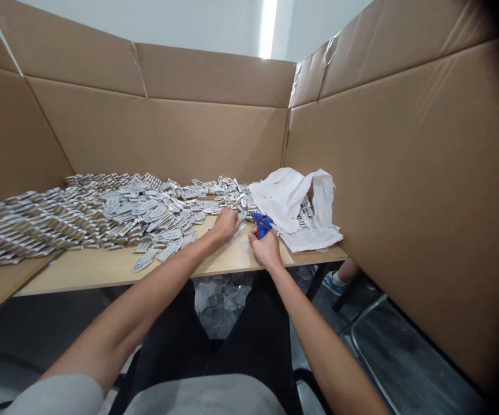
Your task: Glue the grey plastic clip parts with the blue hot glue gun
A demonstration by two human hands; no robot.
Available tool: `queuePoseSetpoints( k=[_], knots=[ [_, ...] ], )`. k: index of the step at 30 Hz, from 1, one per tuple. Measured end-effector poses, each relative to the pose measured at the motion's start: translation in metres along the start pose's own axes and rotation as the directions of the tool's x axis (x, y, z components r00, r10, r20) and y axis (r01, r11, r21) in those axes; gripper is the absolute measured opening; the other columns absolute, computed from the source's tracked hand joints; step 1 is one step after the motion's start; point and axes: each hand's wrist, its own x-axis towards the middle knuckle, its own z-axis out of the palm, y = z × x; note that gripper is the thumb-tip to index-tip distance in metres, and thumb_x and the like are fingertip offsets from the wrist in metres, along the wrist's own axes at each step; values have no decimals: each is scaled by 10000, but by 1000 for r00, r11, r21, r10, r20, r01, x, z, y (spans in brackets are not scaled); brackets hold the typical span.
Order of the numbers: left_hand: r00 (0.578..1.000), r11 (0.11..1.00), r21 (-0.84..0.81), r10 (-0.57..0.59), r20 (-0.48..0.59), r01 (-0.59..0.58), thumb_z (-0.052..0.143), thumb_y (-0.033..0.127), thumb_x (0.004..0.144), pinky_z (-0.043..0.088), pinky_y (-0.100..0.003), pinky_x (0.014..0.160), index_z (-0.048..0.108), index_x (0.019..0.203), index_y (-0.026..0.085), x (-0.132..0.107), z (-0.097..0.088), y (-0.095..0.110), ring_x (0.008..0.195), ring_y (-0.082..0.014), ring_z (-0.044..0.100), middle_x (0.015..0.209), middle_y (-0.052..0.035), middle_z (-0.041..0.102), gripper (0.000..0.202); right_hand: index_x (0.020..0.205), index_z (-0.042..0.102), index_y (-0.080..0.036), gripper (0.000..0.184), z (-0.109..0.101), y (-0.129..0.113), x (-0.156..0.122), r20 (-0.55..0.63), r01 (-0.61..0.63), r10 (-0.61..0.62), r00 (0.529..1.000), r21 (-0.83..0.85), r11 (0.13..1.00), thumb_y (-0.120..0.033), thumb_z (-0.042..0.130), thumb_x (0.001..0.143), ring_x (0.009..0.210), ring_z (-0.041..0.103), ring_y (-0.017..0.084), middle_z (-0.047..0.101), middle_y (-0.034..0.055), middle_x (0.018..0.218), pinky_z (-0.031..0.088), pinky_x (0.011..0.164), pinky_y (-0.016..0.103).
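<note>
My left hand [224, 223] rests on the wooden table [102, 268] at the near edge of a heap of small white and grey cut-out pieces [115, 210], fingers curled onto something I cannot make out. My right hand [266, 248] is closed round blue-handled scissors [261, 222], close to the left hand. White paper sheets and scraps [295, 202] lie just right of the scissors.
Tall cardboard walls [214, 132] enclose the table at the back, left and right. A stack of the same pieces covers the left side table [11, 227]. Under the table sits a clear bag of scraps [221, 300]. Another person's shoe [333, 281] shows at lower right.
</note>
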Motion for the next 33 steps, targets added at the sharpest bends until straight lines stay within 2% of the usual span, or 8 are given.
queuePoseSetpoints(
  k=[5,10,13,15,18,20,22,33],
  knots=[
    [1000,1000,31,2,27,-2,663,84,710,468,-313,762,667,734,158,1,-1,-4,799,-236,623,790,-76,702,77,767,609,-236,100,0,-3,0,-12,-28,28,1000,14,1000,-302,665,718,774,688,283,727,62,821,528,848,423],
    [993,981,-190,-55,-104,35,693,39,661,433,-274,680,678,1009,144,-2,-9,1,713,-184,579,768,-5,652,363,752,611,-229,84,-1,-5,0,-24,-39,39,999,35,999,-284,658,710,759,682,272,716,55,798,521,833,401],
    [987,918,-386,-137,-89,92,662,135,784,444,-275,639,692,910,151,-16,-10,7,640,-171,582,692,-2,625,131,736,608,-228,90,-1,-5,0,-30,-36,38,999,55,998,-292,665,709,725,662,259,694,37,747,520,800,384],
    [970,811,-562,-234,-61,161,665,219,832,475,-278,624,689,845,154,-30,-7,13,631,-174,619,705,-22,654,71,751,612,-225,117,0,-4,1,-39,-27,30,999,85,996,-313,676,710,726,657,256,693,33,747,522,800,382],
    [931,556,-803,-366,-7,213,738,202,768,562,-298,690,677,841,151,-53,2,21,687,-184,687,772,-47,711,107,793,614,-222,167,1,1,1,-46,-5,12,999,138,990,-353,687,718,760,666,257,703,37,780,533,839,390],
    [920,405,-890,-390,37,208,763,144,717,604,-330,759,663,851,150,-67,7,26,727,-192,717,806,-58,733,167,813,608,-225,194,1,3,2,-45,8,-1,999,165,986,-382,688,732,775,675,260,709,42,797,544,851,395],
    [917,321,-926,-394,60,198,763,101,695,623,-362,809,657,878,152,-78,12,30,754,-197,735,819,-56,740,219,821,601,-229,205,1,2,1,-34,19,-14,999,171,985,-400,685,745,780,682,262,713,48,803,553,851,399],
    [942,298,-948,-335,2,108,728,73,742,606,-423,971,640,1011,171,-96,16,37,926,-203,750,948,-61,764,300,807,589,-237,180,0,-8,-4,-5,68,-68,998,79,995,-390,676,770,757,673,245,717,57,816,564,835,392]
  ],
)
